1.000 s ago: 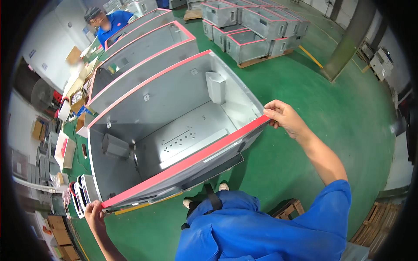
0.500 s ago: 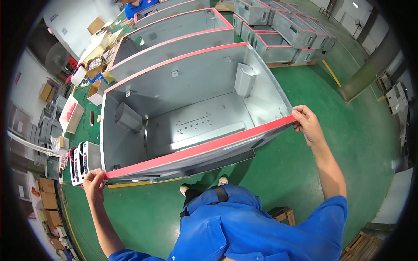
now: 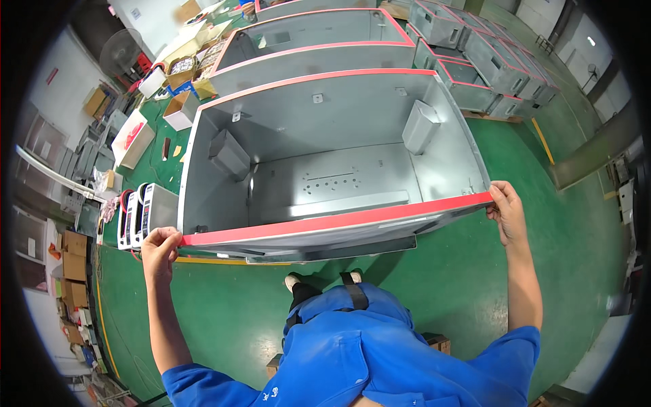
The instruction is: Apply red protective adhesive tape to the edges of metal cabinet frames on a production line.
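Observation:
In front of me stands a large open-topped grey metal box (image 3: 352, 122), with two angular brackets on its end walls and small holes in its floor. A red strip of tape (image 3: 339, 222) runs the length of its near top edge. At the left corner, my left hand (image 3: 160, 254) is closed, thumb and fingers pinching the strip's end. My right hand (image 3: 507, 211) pinches the other end at the right corner. Whether the strip is fully pressed down on the edge, I cannot tell. Red strips also line the far rim.
More metal boxes (image 3: 312, 44) with red-lined rims stand behind, and others are stacked (image 3: 495, 61) at the back right. White instrument units (image 3: 152, 210) sit left of the box. Cartons (image 3: 182, 112) and a white tray (image 3: 133, 139) lie on the green bench.
The view has shifted, so the box and both hands appear farther right. Both hands stay pinched at the strip's two ends.

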`<state>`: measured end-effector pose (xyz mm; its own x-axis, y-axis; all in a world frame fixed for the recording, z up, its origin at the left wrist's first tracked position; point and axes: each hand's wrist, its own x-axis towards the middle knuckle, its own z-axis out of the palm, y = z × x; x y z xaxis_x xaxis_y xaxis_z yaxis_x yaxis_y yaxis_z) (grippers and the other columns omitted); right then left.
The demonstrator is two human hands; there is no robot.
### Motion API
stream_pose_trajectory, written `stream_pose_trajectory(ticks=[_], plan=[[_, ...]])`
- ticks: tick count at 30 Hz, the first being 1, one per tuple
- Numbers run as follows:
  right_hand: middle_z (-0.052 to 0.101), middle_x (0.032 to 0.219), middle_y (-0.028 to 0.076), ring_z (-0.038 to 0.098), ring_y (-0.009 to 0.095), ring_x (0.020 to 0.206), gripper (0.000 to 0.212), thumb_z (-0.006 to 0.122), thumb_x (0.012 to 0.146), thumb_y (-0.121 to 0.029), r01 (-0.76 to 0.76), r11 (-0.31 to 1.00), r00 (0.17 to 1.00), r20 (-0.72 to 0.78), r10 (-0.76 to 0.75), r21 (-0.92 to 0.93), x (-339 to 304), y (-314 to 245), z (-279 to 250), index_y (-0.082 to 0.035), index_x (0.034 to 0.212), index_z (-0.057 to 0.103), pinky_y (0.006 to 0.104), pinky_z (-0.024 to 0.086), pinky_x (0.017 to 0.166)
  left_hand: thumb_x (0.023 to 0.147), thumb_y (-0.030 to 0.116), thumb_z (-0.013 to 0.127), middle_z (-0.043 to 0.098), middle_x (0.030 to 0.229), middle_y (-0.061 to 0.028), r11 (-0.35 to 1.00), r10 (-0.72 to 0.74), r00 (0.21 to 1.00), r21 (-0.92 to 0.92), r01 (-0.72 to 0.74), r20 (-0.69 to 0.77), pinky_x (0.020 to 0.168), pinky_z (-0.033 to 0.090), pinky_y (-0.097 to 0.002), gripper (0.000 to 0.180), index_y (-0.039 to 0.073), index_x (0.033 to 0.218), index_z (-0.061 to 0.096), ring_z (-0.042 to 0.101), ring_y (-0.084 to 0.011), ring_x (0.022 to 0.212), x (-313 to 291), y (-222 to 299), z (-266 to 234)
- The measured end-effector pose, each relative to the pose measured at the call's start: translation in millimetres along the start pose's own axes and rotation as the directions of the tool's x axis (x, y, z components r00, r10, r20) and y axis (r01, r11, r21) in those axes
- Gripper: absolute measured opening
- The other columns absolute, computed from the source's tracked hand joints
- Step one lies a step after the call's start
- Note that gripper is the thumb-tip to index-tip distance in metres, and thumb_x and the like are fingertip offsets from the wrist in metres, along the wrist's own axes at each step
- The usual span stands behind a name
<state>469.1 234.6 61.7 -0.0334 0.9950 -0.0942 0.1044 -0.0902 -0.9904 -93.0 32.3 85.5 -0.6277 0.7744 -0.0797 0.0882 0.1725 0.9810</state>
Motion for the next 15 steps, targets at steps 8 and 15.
stream_pose_trajectory(ticks=[8, 15], plan=[[0.054, 0.079, 0.0, 0.047, 0.006, 0.065, 0.021, 0.055, 0.084, -0.021, 0.02, 0.998, 0.999, -0.049, -0.023, -0.058, -0.7, 2.4, -1.3, -0.004, 0.096, 0.053, 0.0204, 0.038, 0.057, 0.07, -0.003, 0.062, 0.058, 0.071, -0.004, 1.0, -0.004, 1.0, 0.001, 0.004, -0.005, 0.037, 0.027, -0.0146, 0.007, 0.0, 0.07, 0.056, 0.04, -0.0019, 0.044, -4.5, 4.4, 4.2], [0.051, 0.106, 0.012, 0.05, 0.023, 0.097, 0.029, 0.055, 0.08, -0.009, 0.569, 0.436, 0.614, 0.008, -0.789, -0.698, -23.9, -11.9, 54.3, 0.001, 0.106, 0.05, 0.0329, 0.04, 0.083, 0.069, -0.003, 0.063, 0.058, 0.071, -0.0042, 1.0, -0.001, 1.0, -0.002, 0.001, -0.016, 0.038, 0.028, -0.0145, 0.009, 0.001, 0.068, 0.055, 0.04, -0.0022, 0.044, -7.3, 3.0, 5.9]])
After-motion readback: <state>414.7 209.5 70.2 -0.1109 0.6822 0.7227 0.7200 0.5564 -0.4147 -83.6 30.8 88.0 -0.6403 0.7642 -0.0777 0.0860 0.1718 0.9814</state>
